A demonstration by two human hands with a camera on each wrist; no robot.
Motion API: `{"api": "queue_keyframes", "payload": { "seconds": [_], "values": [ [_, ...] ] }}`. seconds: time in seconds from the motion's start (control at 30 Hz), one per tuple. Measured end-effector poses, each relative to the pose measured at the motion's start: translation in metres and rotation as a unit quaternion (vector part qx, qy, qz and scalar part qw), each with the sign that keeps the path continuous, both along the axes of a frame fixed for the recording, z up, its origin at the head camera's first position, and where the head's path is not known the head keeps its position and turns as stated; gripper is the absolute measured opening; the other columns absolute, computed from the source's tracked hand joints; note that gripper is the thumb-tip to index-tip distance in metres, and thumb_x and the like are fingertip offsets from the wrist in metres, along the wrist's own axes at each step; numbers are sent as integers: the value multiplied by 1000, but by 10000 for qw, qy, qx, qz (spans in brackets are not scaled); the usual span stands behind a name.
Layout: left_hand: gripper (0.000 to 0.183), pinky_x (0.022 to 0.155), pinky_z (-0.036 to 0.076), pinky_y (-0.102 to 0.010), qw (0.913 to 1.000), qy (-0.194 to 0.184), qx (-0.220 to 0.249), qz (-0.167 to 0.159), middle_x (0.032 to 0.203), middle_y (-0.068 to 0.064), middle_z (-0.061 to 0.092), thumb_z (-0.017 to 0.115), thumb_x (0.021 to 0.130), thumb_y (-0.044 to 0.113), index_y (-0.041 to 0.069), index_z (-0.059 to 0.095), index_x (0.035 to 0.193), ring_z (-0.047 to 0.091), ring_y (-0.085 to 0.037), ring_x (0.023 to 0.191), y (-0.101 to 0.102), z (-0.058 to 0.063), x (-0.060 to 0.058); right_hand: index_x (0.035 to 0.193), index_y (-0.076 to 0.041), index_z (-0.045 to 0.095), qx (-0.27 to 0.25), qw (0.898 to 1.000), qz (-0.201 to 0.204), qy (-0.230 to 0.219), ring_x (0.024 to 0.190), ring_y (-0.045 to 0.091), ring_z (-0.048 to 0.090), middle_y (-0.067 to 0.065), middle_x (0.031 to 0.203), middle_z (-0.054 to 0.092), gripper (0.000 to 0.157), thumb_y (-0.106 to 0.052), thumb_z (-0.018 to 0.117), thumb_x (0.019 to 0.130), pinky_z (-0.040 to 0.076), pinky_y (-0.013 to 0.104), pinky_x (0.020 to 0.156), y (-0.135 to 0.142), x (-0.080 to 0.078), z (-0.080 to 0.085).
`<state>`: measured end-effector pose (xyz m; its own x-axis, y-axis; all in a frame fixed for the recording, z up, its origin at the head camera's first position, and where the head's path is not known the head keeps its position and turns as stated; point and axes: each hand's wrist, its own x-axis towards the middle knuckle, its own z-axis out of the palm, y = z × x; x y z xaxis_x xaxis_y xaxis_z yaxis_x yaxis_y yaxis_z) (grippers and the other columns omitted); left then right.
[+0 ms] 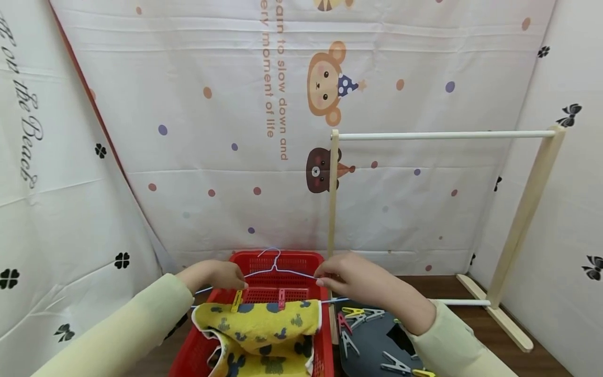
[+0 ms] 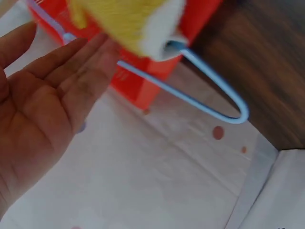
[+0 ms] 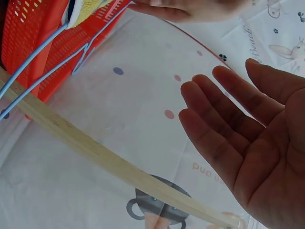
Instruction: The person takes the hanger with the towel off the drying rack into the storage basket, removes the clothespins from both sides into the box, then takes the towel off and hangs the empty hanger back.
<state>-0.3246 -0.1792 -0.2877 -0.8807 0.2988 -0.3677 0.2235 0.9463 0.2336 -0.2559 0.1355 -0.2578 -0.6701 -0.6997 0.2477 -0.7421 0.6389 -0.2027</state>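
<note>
A light-blue wire hanger lies across the red basket, its hook toward the wall. Over its lower bar hangs a yellow patterned cloth, with a yellow clothespin and a pink-red clothespin at its top edge. My left hand is at the hanger's left arm; in the left wrist view its straight fingers overlap the wire and the thumb stands apart. At the right arm, my right hand appears beside the wire in the head view. The right wrist view shows its fingers spread, holding nothing.
The red basket stands under the cloth. To its right, a dark grey surface bears several clothespins. A wooden rack with a white top rod rises at the right. A printed white sheet covers the back.
</note>
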Motion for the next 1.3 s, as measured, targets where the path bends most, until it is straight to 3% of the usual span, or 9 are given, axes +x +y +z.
{"api": "queue_keyframes", "payload": {
  "seconds": [0.13, 0.23, 0.47, 0.73, 0.87, 1.03, 1.2, 1.3],
  "values": [
    [35, 100, 57, -48, 9975, -433, 229, 508, 122, -14, 69, 59, 103, 21, -2, 66, 130, 66, -29, 113, 0, -7, -7, 110, -13, 77, -22, 9999, -36, -150, 84, 3, 63, -1, 99, 76, 21, -27, 66, 100, 57, 24, 78, 4, 6, 1],
    [31, 101, 57, -49, 9955, -611, 281, 674, 123, -15, 69, 59, 103, 19, -1, 68, 125, 66, -32, 116, 0, -9, -12, 112, -13, 77, -18, 9997, -44, -250, 86, 4, 64, -1, 102, 77, 22, -28, 65, 100, 58, 25, 78, 7, 8, 1],
    [25, 98, 59, -43, 9908, -1039, 405, 769, 111, -14, 71, 59, 103, 21, 6, 75, 115, 69, -25, 104, -5, -12, -18, 111, -13, 77, -85, 9994, 68, -343, 87, 5, 66, -1, 101, 77, 26, -33, 66, 100, 59, 24, 79, 7, 11, -2],
    [31, 102, 56, -47, 9844, -1450, 738, 672, 113, -18, 72, 56, 106, 21, 0, 71, 122, 70, -31, 112, -11, -14, -25, 109, -14, 77, -77, 9994, -72, -325, 87, 4, 64, -1, 101, 77, 23, -32, 67, 99, 58, 23, 79, 8, 11, -7],
    [30, 99, 59, -43, 9854, -1365, 810, 609, 110, -15, 74, 59, 104, 19, -1, 71, 122, 72, -26, 107, -14, -12, -24, 108, -14, 77, -98, 9996, -40, -276, 86, 2, 62, -1, 100, 77, 22, -30, 67, 99, 57, 22, 77, 9, 11, -9],
    [19, 89, 63, -37, 9914, -956, 730, 515, 97, -8, 77, 68, 98, 19, 3, 76, 106, 74, -18, 90, -13, -8, -23, 109, -15, 77, -120, 9994, -26, -329, 86, 1, 62, -2, 101, 77, 22, -31, 67, 99, 57, 21, 78, 10, 12, -11],
    [12, 89, 62, -39, 9949, -612, 754, 263, 91, -4, 76, 72, 95, 16, 5, 77, 96, 71, -16, 85, -11, -5, -19, 108, -15, 77, -157, 9992, -8, -361, 83, -1, 60, -3, 99, 77, 20, -29, 67, 99, 56, 20, 76, 13, 11, -15],
    [7, 85, 63, -36, 9963, -222, 831, 24, 86, -3, 72, 74, 93, 12, 5, 76, 93, 67, -13, 81, -12, -6, -13, 108, -15, 77, -191, 9988, -70, -439, 82, -3, 59, -4, 98, 76, 19, -28, 68, 98, 55, 20, 74, 16, 10, -17]
  ]
}}
